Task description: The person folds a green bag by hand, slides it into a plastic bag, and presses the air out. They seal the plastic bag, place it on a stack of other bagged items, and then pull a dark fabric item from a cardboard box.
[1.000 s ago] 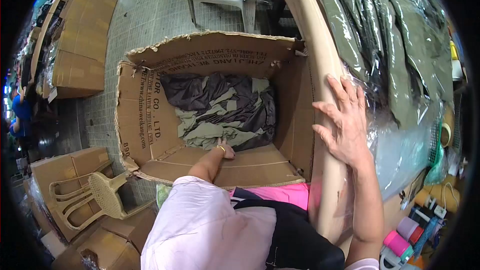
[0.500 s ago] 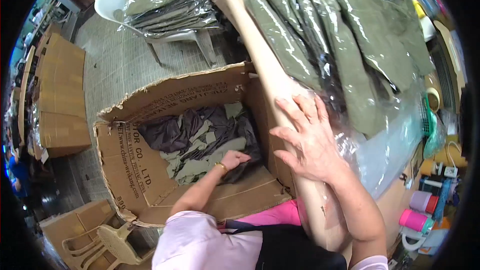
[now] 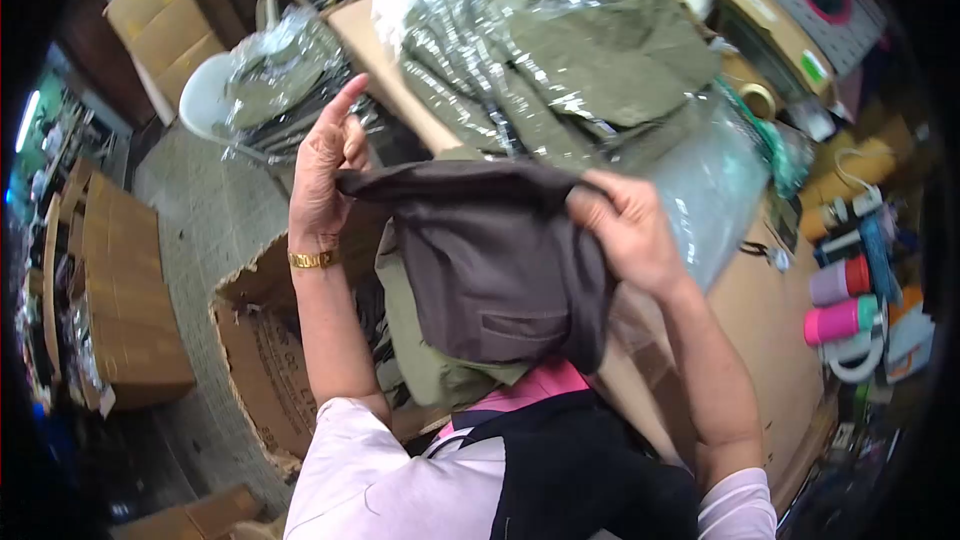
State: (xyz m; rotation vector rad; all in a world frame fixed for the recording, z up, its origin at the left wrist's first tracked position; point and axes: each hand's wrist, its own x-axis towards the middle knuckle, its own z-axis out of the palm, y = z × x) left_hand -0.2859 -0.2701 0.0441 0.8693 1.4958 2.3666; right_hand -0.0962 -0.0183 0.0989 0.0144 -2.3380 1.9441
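A garment with a dark brown lining and an olive green outer side hangs in front of me, its top edge stretched between my hands. A welt pocket shows on the lining. My left hand, a gold band at its wrist, is closed at the left corner with the index finger pointing up. At the opposite corner, my right hand grips the cloth with fingers wrapped over it. Behind and below the garment stands the cardboard box, with more dark cloth partly hidden inside.
Olive garments in clear plastic lie on the table ahead. Another bagged stack rests on a white chair. Cartons stand at left; a pink cup and tape rolls are at right.
My left hand has come up out of the box with the garment. My right hand has left the table edge and now grips the garment too. The view has shifted.
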